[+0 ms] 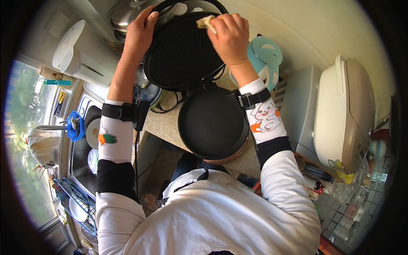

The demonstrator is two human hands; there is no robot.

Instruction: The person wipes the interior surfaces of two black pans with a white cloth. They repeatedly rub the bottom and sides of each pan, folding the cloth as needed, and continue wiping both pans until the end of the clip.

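Before me on the counter stands an electric griddle, its lid raised. Its round black lower plate (213,122) is nearest me, and the ribbed inner face of the lid (181,54) tilts up behind it. My left hand (140,30) grips the lid's rim or handle at the upper left, thumb on the near side. A crumpled, stained pale cloth (204,22) is pinched in my right hand (230,36), close to the lid's upper right edge. Part of the lid's right side is hidden behind that hand.
Right of the griddle stand a light-blue kettle (267,54) and a white rice cooker (334,111). On the left are a white appliance (86,57), a sink (79,159) holding bowls, and a blue dish rack (75,197). A power cord (169,110) lies on the counter (161,127).
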